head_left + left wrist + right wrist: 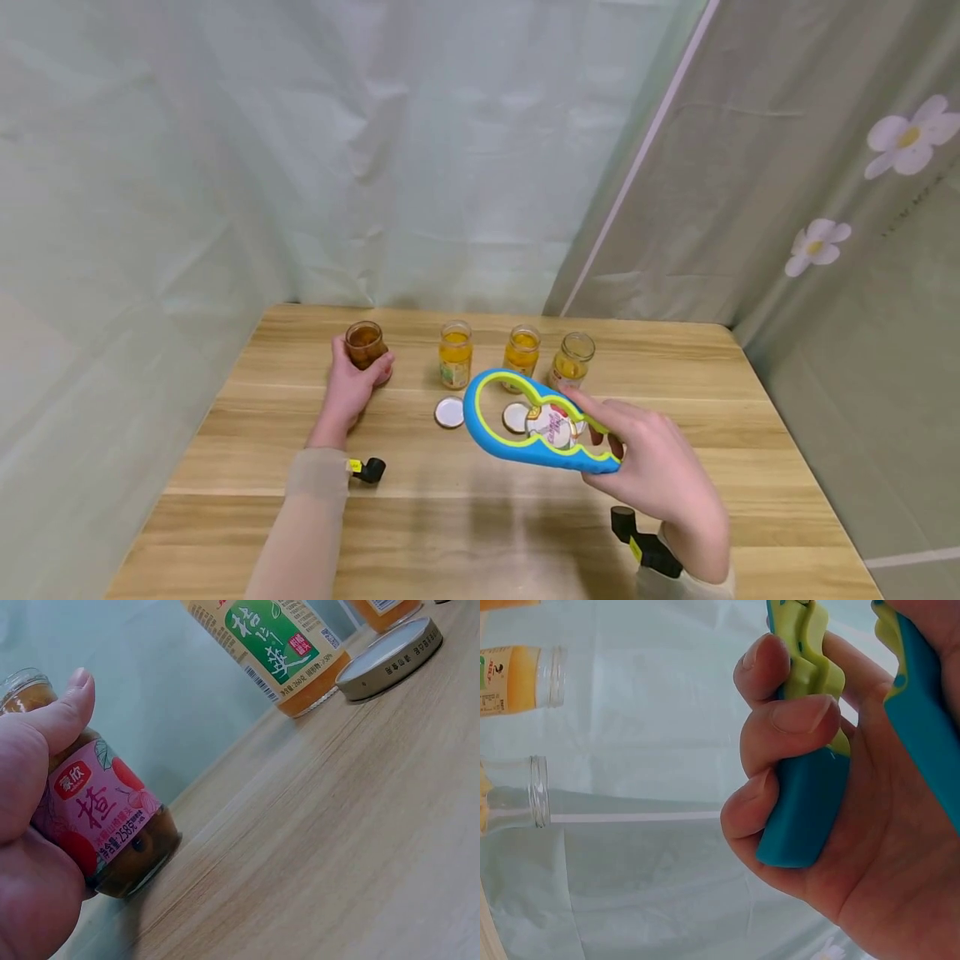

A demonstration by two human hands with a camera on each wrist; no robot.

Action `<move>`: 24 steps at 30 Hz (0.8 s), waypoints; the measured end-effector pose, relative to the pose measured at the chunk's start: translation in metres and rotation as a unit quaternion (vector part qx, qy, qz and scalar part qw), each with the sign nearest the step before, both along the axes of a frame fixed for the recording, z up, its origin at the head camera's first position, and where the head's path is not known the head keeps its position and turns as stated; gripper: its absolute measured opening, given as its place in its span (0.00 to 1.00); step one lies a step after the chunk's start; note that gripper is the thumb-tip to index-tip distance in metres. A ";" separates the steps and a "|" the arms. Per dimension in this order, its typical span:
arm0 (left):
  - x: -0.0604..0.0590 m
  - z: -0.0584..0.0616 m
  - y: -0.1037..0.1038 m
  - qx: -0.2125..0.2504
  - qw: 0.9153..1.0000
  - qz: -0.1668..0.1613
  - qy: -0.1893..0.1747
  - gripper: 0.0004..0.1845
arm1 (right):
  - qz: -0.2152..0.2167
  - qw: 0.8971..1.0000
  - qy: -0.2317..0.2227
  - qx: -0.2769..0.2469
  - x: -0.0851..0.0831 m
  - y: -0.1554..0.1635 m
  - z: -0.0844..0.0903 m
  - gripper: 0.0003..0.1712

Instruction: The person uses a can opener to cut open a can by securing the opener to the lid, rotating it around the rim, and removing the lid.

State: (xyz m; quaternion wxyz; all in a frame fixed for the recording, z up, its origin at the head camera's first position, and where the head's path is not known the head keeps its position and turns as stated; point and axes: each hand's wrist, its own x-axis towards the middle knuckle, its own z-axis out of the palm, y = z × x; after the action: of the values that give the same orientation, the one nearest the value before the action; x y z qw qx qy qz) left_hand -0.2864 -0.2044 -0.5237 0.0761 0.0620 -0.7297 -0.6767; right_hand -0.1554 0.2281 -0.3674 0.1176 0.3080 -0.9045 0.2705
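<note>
At the table's back left, my left hand (352, 385) grips an open glass jar (365, 343) of dark fruit. The left wrist view shows the jar's pink label (97, 806), the thumb lying across its upper part and the base down by the tabletop. My right hand (648, 454) holds a blue and green jar opener (498, 446) above the table, fingers curled round its handle (806, 802) in the right wrist view. Within the opener's frame a printed lid (552, 427) shows, face up.
Right of the left hand stand an open jar (455, 358) of orange fruit, a second orange jar (522, 350) and a paler jar (573, 354). In front lie upturned lids, one (450, 412) at left, another (515, 417) seen through the opener. A curtain (450, 167) hangs behind the table (420, 533).
</note>
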 end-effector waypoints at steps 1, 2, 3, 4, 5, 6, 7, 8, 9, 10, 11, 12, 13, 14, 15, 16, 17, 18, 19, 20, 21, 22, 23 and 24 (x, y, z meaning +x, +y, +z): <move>0.000 -0.001 0.000 -0.004 1.000 0.003 0.004 0.42 | 0.000 1.000 0.000 -0.001 0.000 0.000 0.000 0.55; 0.000 -0.001 0.000 -0.005 1.000 0.005 0.008 0.42 | -0.001 1.000 -0.001 -0.001 0.000 0.000 0.000 0.55; 0.000 -0.001 0.001 -0.004 1.000 0.007 0.012 0.42 | -0.002 1.000 -0.002 -0.001 0.000 0.000 0.000 0.56; 0.000 -0.002 0.001 -0.005 1.000 0.009 0.015 0.42 | -0.002 1.000 -0.002 -0.001 0.000 0.000 0.000 0.56; -0.001 -0.003 0.001 -0.007 1.000 0.011 0.018 0.41 | -0.002 1.000 -0.002 -0.002 0.000 0.000 0.000 0.56; -0.001 -0.003 0.002 -0.007 1.000 0.013 0.020 0.41 | -0.002 1.000 -0.001 -0.002 0.000 0.000 0.000 0.56; -0.001 -0.004 0.002 -0.009 1.000 0.015 0.022 0.40 | -0.002 1.000 -0.001 -0.002 0.000 0.000 0.000 0.56; -0.002 -0.004 0.002 -0.012 0.999 0.017 0.024 0.40 | -0.001 1.000 -0.001 -0.003 0.000 0.000 0.000 0.56; -0.002 -0.005 0.002 -0.015 0.999 0.018 0.026 0.40 | 0.000 1.000 -0.001 -0.003 0.000 0.000 0.000 0.56; -0.002 -0.005 0.002 -0.016 0.999 0.020 0.027 0.40 | 0.001 1.000 -0.001 -0.004 0.000 0.000 0.000 0.56; -0.002 -0.005 0.002 -0.017 0.999 0.020 0.028 0.39 | 0.001 1.000 -0.001 -0.004 0.001 0.000 0.000 0.56; -0.002 -0.006 0.002 -0.016 0.999 0.021 0.029 0.39 | 0.002 1.000 -0.001 -0.004 0.001 0.000 0.001 0.56; -0.002 -0.006 0.001 -0.016 0.999 0.021 0.028 0.39 | 0.002 1.000 -0.002 -0.003 0.001 0.000 0.001 0.55; -0.001 -0.006 0.001 -0.015 0.999 0.021 0.027 0.39 | 0.002 1.000 -0.002 -0.002 0.001 0.000 0.001 0.55; -0.001 -0.006 0.001 -0.014 0.999 0.021 0.026 0.39 | 0.002 1.000 -0.002 -0.002 0.001 0.000 0.001 0.55; -0.001 -0.006 0.000 -0.013 0.999 0.020 0.024 0.39 | 0.001 1.000 -0.003 -0.001 0.001 0.000 0.002 0.55; -0.001 -0.006 0.000 -0.013 0.999 0.019 0.022 0.40 | 0.001 1.000 -0.003 -0.001 0.001 0.000 0.002 0.55; -0.001 -0.006 -0.001 -0.014 1.000 0.018 0.021 0.40 | 0.000 1.000 -0.003 -0.001 0.002 0.000 0.002 0.56; -0.001 -0.006 -0.001 -0.015 1.000 0.017 0.019 0.41 | -0.001 1.000 -0.003 0.000 0.001 0.000 0.002 0.56; 0.000 -0.006 -0.002 -0.015 1.000 0.017 0.017 0.41 | -0.001 1.000 -0.004 -0.001 0.002 0.000 0.002 0.56; 0.000 -0.006 -0.002 -0.015 1.000 0.015 0.016 0.42 | -0.001 1.000 -0.003 0.000 0.002 0.000 0.001 0.56; 0.000 -0.005 -0.002 -0.012 1.000 0.013 0.014 0.42 | -0.002 1.000 -0.003 0.000 0.001 0.000 0.001 0.56; 0.000 -0.004 -0.002 -0.011 1.000 0.012 0.008 0.43 | -0.002 1.000 -0.002 -0.001 0.001 0.000 0.001 0.56; 0.001 0.001 -0.001 -0.009 1.000 0.009 0.004 0.43 | -0.002 1.000 -0.001 -0.001 0.001 0.000 0.001 0.56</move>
State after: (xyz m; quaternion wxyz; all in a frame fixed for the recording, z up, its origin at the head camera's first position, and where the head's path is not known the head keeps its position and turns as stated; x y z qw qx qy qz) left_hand -0.2853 -0.2050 -0.5231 0.0856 0.0655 -0.7349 -0.6695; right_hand -0.1542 0.2283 -0.3660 0.1177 0.3055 -0.9050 0.2716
